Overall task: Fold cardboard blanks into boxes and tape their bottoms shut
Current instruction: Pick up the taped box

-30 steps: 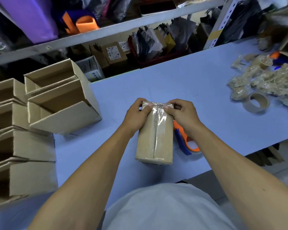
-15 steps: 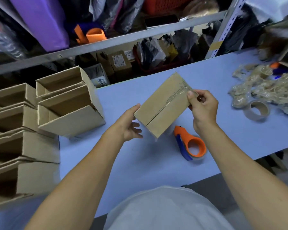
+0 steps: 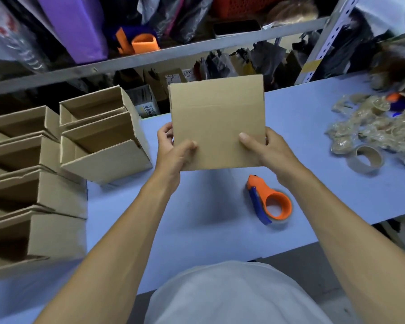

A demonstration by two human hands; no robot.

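Cardboard box (image 3: 216,122) was held upright above the blue counter (image 3: 313,127), one broad face toward the camera, top flap pointing up, long axis roughly vertical. Left hand (image 3: 173,150) gripped its lower left edge, right hand (image 3: 264,148) its lower right, thumbs on the front. Tape dispenser (image 3: 270,202) lay on the counter below.

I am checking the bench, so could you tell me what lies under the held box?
Under the box only bare blue table and its shadow show; the tape dispenser lies beside.
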